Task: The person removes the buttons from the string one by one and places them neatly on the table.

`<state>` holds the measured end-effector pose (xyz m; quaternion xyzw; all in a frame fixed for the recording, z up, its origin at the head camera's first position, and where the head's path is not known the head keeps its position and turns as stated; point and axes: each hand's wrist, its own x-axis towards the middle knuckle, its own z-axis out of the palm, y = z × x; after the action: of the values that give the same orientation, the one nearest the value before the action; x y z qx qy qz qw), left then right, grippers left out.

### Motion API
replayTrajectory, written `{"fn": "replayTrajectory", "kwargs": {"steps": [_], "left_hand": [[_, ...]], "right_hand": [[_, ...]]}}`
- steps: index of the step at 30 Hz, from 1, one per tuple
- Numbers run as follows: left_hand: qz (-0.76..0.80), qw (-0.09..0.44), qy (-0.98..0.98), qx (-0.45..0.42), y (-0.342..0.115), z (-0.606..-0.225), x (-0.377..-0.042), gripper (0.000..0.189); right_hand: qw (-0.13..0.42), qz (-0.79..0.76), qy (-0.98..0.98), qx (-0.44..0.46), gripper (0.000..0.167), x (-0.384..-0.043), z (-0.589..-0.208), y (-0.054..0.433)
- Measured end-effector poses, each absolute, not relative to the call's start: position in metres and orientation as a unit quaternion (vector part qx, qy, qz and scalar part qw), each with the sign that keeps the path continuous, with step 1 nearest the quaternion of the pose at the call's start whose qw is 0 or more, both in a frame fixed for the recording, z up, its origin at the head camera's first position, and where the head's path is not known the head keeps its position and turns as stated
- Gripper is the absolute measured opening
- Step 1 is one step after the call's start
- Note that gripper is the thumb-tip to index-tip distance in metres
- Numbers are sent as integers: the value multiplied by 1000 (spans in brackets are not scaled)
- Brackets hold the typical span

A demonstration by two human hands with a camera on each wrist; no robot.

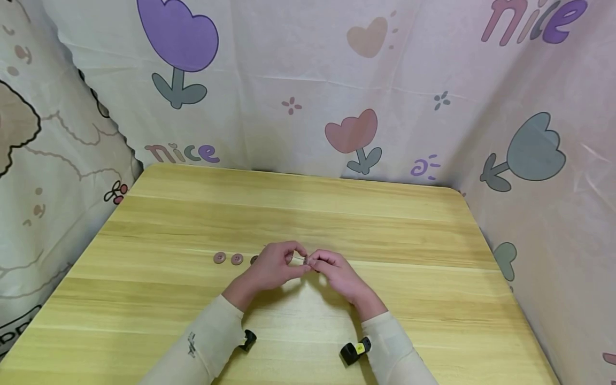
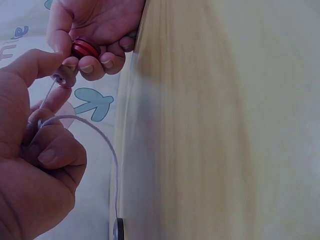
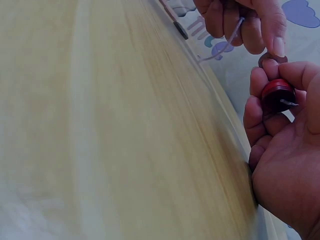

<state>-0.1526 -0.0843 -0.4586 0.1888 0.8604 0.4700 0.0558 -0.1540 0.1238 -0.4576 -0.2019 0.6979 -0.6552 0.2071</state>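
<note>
My left hand [image 1: 279, 263] curls its fingers round a pale string [image 2: 107, 140], its thumb tip at a brown button [image 2: 65, 76] threaded on it. My right hand [image 1: 339, 272] meets it from the right, fingertips at the same button. Within the right fingers sits a small stack of red buttons [image 2: 85, 48]. A short string end [image 3: 289, 103] pokes out of the stack in the right wrist view. From the left hand the string loops down toward a dark round button [image 2: 118, 229] at the table.
Two brown buttons, a left one [image 1: 219, 258] and a right one [image 1: 237, 259], lie in a row on the wooden table [image 1: 308, 214]. A darker button [image 1: 253, 260] beside them is partly hidden by my left hand. Printed cloth [image 1: 269, 64] hangs behind the table.
</note>
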Motion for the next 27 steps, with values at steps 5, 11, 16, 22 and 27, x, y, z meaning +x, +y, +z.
{"fn": "replayTrajectory", "kwargs": {"steps": [5, 11, 16, 22, 27], "left_hand": [[475, 64, 861, 169, -90, -457, -153, 18], [474, 62, 864, 159, -98, -457, -155, 16], [461, 66, 875, 131, -104, -453, -155, 16], [441, 59, 890, 103, -114, -451, -155, 17], [469, 54, 874, 117, -123, -451, -156, 17]], "right_hand": [[209, -648, 705, -197, 21, -153, -456, 124], [209, -640, 714, -193, 24, -153, -454, 124], [208, -638, 716, -192, 24, -153, -453, 124], [205, -641, 715, -191, 23, -153, -453, 124], [207, -639, 716, -192, 23, -154, -455, 125]]}}
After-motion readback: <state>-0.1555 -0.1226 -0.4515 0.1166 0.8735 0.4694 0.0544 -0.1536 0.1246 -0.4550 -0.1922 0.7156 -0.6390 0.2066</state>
